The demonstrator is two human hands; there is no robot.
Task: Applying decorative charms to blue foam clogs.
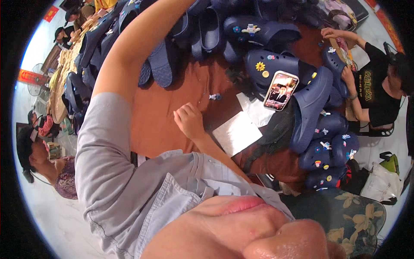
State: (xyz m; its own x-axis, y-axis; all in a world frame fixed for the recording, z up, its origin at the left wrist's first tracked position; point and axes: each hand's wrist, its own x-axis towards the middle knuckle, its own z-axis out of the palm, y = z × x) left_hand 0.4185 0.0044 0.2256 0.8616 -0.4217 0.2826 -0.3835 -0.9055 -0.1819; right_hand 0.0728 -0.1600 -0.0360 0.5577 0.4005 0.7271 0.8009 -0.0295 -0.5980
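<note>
Right hand (189,123) loosely curled, contents indiscernible, left of white sheet (236,133) on brown surface (155,112), small charm (214,97) beyond sheet, phone (281,90) to sheet's upper right, left hand out of view

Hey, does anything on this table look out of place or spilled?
A small blue-and-white piece, apparently a charm, lies loose on the brown cloth near your right hand; it looks stray because similar ones decorate some dark blue clogs. Nothing looks clearly spilled or damaged.
</note>
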